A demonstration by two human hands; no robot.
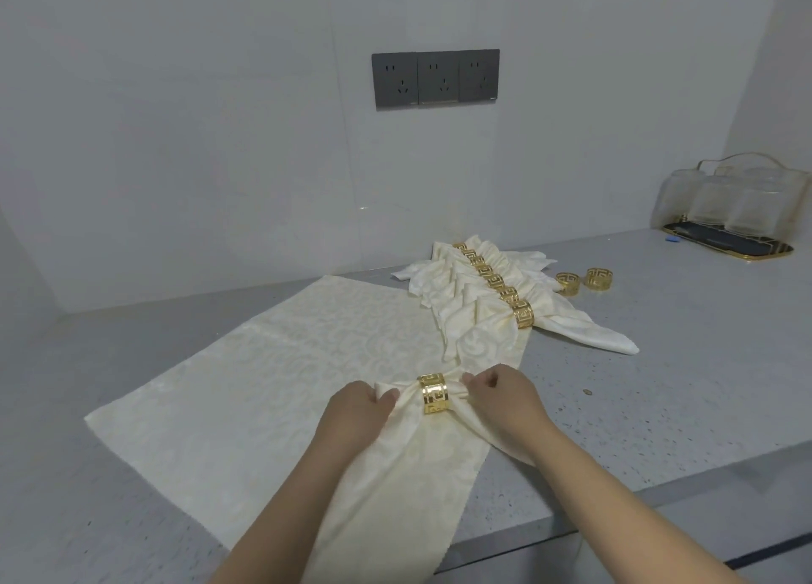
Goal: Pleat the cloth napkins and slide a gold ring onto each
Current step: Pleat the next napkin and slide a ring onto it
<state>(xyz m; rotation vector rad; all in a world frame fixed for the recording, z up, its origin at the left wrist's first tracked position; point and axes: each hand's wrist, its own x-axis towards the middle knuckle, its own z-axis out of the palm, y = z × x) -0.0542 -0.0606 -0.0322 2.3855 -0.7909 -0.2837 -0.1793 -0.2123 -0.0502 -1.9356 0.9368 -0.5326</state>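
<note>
Pleated napkin [408,451] at 6 o'clock on the grey counter [637,407], banded by a gold ring [433,393]. Left hand [358,412] pinches the gathered cloth at the ring's 9 o'clock side; right hand [501,392], fingers curled, grips the cloth at its 3 o'clock side. Beneath lies a flat napkin [246,364]. Toward 1 o'clock: a row of finished ringed napkins [483,293], apparently six, and two loose rings [582,280] just beside them. Glass jars on a tray [729,214] at 2 o'clock; wall sockets [436,78] at 12 o'clock.
</note>
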